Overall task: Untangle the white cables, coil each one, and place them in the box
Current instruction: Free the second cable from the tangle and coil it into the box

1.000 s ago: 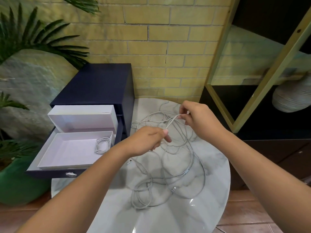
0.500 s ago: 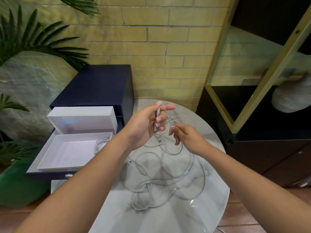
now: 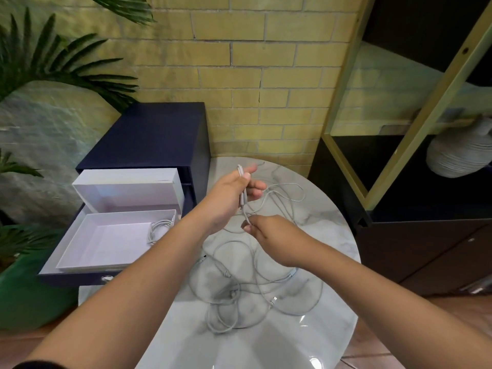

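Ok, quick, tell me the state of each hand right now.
Left hand: closed on a folded stretch of white cable.
Right hand: pinching that cable just below.

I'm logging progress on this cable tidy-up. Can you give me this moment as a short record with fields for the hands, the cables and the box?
left hand: grips a folded cable end, raised above the table
right hand: pinches that cable just below
tangle: loose on the table, not yet coiled
box: open, in the drawer
coil: one, at the box's right side
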`<act>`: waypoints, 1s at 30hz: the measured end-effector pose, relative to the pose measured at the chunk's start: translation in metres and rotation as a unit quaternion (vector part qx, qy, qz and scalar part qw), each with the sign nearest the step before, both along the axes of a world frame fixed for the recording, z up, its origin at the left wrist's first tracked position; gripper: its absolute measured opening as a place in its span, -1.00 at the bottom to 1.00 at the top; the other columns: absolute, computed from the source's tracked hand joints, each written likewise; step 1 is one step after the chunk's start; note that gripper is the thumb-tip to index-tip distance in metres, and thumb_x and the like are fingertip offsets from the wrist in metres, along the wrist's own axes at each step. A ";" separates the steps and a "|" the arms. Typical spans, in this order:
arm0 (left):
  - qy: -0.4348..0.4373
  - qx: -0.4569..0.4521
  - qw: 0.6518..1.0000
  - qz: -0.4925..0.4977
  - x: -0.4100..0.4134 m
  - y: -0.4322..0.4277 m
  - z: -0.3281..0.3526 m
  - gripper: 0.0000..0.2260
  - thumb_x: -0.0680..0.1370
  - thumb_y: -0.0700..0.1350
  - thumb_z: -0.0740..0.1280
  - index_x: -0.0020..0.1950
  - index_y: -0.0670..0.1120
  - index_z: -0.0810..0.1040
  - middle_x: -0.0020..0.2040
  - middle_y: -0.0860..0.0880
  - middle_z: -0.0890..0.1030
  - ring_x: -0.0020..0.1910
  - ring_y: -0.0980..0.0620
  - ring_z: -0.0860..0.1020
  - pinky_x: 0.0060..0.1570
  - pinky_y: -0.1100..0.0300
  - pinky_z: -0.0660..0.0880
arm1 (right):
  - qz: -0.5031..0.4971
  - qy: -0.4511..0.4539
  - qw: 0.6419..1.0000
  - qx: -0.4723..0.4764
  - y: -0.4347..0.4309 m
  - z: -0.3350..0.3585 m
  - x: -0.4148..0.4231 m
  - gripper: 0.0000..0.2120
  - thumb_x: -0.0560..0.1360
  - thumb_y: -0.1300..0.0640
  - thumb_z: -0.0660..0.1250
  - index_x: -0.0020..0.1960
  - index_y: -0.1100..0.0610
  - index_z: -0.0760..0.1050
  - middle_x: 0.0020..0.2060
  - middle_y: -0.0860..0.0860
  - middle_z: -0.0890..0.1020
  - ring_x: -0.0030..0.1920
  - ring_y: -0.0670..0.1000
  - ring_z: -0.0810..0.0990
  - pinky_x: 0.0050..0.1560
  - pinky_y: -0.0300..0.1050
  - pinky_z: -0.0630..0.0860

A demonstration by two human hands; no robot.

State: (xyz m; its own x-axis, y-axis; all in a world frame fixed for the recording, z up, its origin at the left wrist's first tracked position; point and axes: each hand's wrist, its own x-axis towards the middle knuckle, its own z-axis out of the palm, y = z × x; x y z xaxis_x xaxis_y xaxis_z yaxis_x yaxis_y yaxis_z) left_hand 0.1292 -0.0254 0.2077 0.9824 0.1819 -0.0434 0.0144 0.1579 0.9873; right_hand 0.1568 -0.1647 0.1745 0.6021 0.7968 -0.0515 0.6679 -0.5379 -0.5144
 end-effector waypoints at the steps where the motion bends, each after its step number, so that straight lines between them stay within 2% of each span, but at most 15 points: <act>1: 0.001 0.024 1.000 -0.005 0.000 0.001 -0.003 -0.68 0.69 -0.19 0.01 0.42 -0.23 0.32 -0.11 -0.04 0.61 -0.21 0.13 0.58 -0.06 0.34 0.54 | 0.012 -0.006 1.000 -0.011 0.000 0.004 0.001 -0.68 0.64 0.01 0.08 0.08 0.22 0.48 0.02 0.13 0.63 0.02 0.13 0.57 0.04 0.08 0.48; 4: 0.004 0.107 0.994 -0.013 -0.001 0.005 -0.012 -0.66 0.70 -0.17 0.01 0.44 -0.22 0.29 -0.03 -0.04 0.63 -0.12 0.16 0.61 0.04 0.38 0.50 | 0.038 -0.009 0.998 -0.046 -0.003 0.014 0.007 -0.71 0.64 0.01 0.09 0.06 0.18 0.50 0.02 0.09 0.64 -0.01 0.10 0.58 0.03 0.09 0.49; 6: 0.008 0.162 0.987 -0.009 -0.002 0.009 -0.015 -0.66 0.69 -0.16 0.02 0.43 -0.22 0.32 -0.01 0.01 0.63 -0.11 0.19 0.62 0.03 0.46 0.46 | 0.049 -0.023 0.997 -0.061 -0.005 0.021 0.011 -0.72 0.63 0.01 0.10 0.06 0.15 0.52 -0.02 0.08 0.65 -0.04 0.07 0.57 0.00 0.08 0.50; 9: 0.018 0.278 0.961 -0.003 -0.004 0.016 -0.018 -0.68 0.69 -0.15 0.02 0.25 -0.25 0.49 0.08 0.08 0.60 -0.09 0.28 0.59 -0.02 0.60 0.33 | 0.046 -0.059 0.995 -0.073 -0.011 0.035 0.019 -0.77 0.62 0.03 0.13 0.09 0.09 0.52 -0.14 -0.03 0.61 -0.16 -0.02 0.52 -0.16 -0.05 0.44; 11: 0.013 0.378 0.926 -0.006 -0.007 0.022 -0.021 -0.72 0.69 -0.14 0.02 0.13 -0.21 0.50 0.10 0.10 0.60 -0.03 0.22 0.56 0.02 0.52 0.35 | 0.029 -0.077 0.995 -0.062 -0.015 0.043 0.024 -0.83 0.62 0.05 0.14 0.13 0.04 0.47 -0.29 -0.14 0.51 -0.27 -0.11 0.44 -0.28 -0.11 0.36; 14: 0.022 0.516 0.856 -0.021 -0.010 0.031 -0.025 -0.82 0.67 -0.14 0.04 -0.08 -0.04 0.36 0.22 0.16 0.50 -0.01 0.16 0.57 0.03 0.19 0.50 | -0.006 -0.099 0.994 -0.041 -0.021 0.052 0.034 -0.89 0.62 0.06 0.15 0.08 0.04 0.41 -0.32 -0.09 0.50 -0.28 -0.07 0.45 -0.23 -0.01 0.44; 16: 0.025 0.533 0.845 -0.031 -0.012 0.033 -0.025 -0.76 0.68 -0.12 0.04 -0.19 0.06 0.25 0.21 0.12 0.54 0.03 0.10 0.59 0.01 0.09 0.52 | -0.022 -0.115 0.993 -0.022 -0.023 0.058 0.040 -0.90 0.61 0.07 0.16 0.02 0.06 0.43 -0.32 -0.08 0.50 -0.29 -0.07 0.44 -0.23 -0.04 0.43; 17: 0.022 0.526 0.850 -0.037 -0.013 0.033 -0.025 -0.74 0.68 -0.10 0.04 -0.21 0.08 0.26 0.12 0.10 0.58 0.07 0.06 0.58 0.03 0.07 0.51 | -0.024 -0.122 0.992 -0.008 -0.023 0.060 0.043 -0.89 0.61 0.08 0.17 -0.01 0.08 0.44 -0.32 -0.09 0.50 -0.31 -0.09 0.43 -0.26 -0.07 0.40; 18: 0.016 0.511 0.858 -0.043 -0.015 0.032 -0.024 -0.75 0.68 -0.08 0.05 -0.19 0.07 0.32 -0.02 0.09 0.59 0.07 0.03 0.57 0.04 0.08 0.49 | -0.023 -0.131 0.991 0.007 -0.023 0.062 0.044 -0.88 0.61 0.10 0.18 -0.03 0.09 0.46 -0.32 -0.09 0.50 -0.31 -0.10 0.43 -0.28 -0.09 0.37; 20: -0.001 0.488 0.871 -0.050 -0.019 0.029 -0.021 -0.75 0.68 -0.03 0.05 -0.03 -0.07 0.47 -0.18 0.11 0.54 -0.09 0.10 0.54 0.02 0.10 0.46 | -0.021 -0.146 0.989 0.028 -0.021 0.062 0.048 -0.87 0.61 0.12 0.18 -0.05 0.11 0.48 -0.28 -0.07 0.52 -0.25 -0.06 0.45 -0.25 -0.09 0.37; 21: -0.005 0.487 0.872 -0.053 -0.019 0.028 -0.021 -0.70 0.67 0.01 0.05 0.01 -0.14 0.47 -0.17 0.10 0.54 -0.14 0.11 0.52 0.01 0.08 0.46 | -0.020 -0.149 0.988 0.035 -0.020 0.061 0.050 -0.86 0.61 0.12 0.18 -0.05 0.11 0.48 -0.26 -0.08 0.52 -0.23 -0.05 0.45 -0.24 -0.09 0.37; 23: -0.008 0.491 0.869 -0.065 -0.020 0.028 -0.022 -0.70 0.66 0.05 0.07 -0.11 -0.12 0.40 -0.08 0.15 0.58 -0.14 0.07 0.53 -0.02 0.06 0.46 | -0.018 -0.145 0.988 0.048 -0.018 0.057 0.054 -0.84 0.61 0.14 0.17 -0.07 0.12 0.50 -0.28 -0.15 0.47 -0.21 -0.07 0.44 -0.23 -0.12 0.35; 24: -0.007 0.495 0.866 -0.071 -0.021 0.028 -0.023 -0.70 0.65 0.05 0.09 -0.15 -0.11 0.37 -0.10 0.17 0.58 -0.14 0.07 0.54 -0.03 0.05 0.47 | -0.017 -0.140 0.989 0.055 -0.017 0.056 0.055 -0.83 0.62 0.15 0.16 -0.07 0.12 0.50 -0.28 -0.17 0.46 -0.20 -0.09 0.44 -0.21 -0.13 0.36; 27: 0.012 0.500 0.862 -0.081 -0.021 0.029 -0.022 -0.68 0.65 0.06 0.10 -0.03 -0.16 0.48 -0.17 0.06 0.60 -0.14 0.13 0.56 0.00 0.08 0.48 | -0.018 -0.131 0.989 0.064 -0.016 0.054 0.059 -0.81 0.62 0.17 0.15 -0.07 0.10 0.52 -0.20 -0.12 0.52 -0.14 -0.06 0.50 -0.13 -0.10 0.44; 30: 0.028 0.467 0.881 -0.071 -0.023 0.027 -0.019 -0.75 0.65 0.02 0.12 -0.04 -0.02 0.56 -0.28 0.08 0.52 -0.24 0.15 0.48 -0.12 0.22 0.43 | -0.009 -0.127 0.990 0.065 -0.017 0.060 0.062 -0.82 0.62 0.15 0.17 -0.04 0.12 0.54 -0.21 -0.16 0.52 -0.16 -0.15 0.49 -0.13 -0.19 0.40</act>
State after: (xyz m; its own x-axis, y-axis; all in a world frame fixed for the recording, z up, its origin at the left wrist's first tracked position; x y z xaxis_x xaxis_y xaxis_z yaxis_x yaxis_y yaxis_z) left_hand 0.1064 0.0015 0.1885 0.9992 0.0389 0.0098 0.0218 -0.7302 0.6828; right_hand 0.2183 -0.1819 0.2342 0.5958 0.7765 0.2052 0.7762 -0.4909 -0.3957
